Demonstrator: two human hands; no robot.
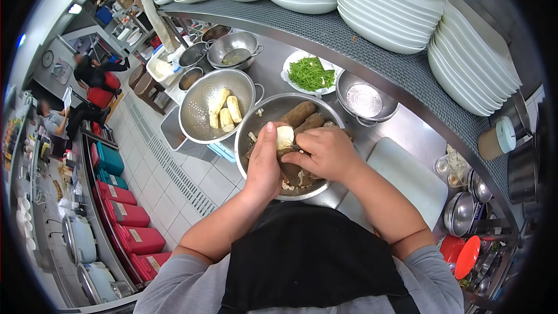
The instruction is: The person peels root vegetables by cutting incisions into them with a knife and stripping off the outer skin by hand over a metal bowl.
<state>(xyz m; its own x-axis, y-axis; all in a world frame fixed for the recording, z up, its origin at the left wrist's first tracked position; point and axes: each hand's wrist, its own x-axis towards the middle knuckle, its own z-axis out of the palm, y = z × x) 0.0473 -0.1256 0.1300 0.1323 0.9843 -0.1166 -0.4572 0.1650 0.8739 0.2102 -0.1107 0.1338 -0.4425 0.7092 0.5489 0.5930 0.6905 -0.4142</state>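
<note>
We found a busy kitchen with a tiled floor (203,170), a steel worktop (272,53) and, over the far side of the steel bowl (273,108), a shelf (232,15) loaded with stacked white plates (390,9). We took the bowl as our reference. The root piece (285,136) in hand was held above it, its upper face pale and its lower edge dark. The left hand (264,156) was grasping that piece from the side, fingers upright against it. The right hand (323,150) was bent over, thumb and fingers pinching the dark edge of the same piece; we could not tell whether they also held a blade. As to progress, we judged the work part done. To the left of the bowl, a perforated colander (194,104) contained several peeled pieces (233,109), pale and stripped of skin. Inside the bowl, brown roots (299,114) lay along the far wall with their skins on, so we recorded these as outstanding; peel scraps (303,179) were scattered at the near side. The piece in hand appeared partly bared. Beyond the bowl we noted a plate of cut greens (312,74), with a two-handled steel pan (361,100) beside it. To the bowl's right lay a pale cutting board (402,175).
</note>
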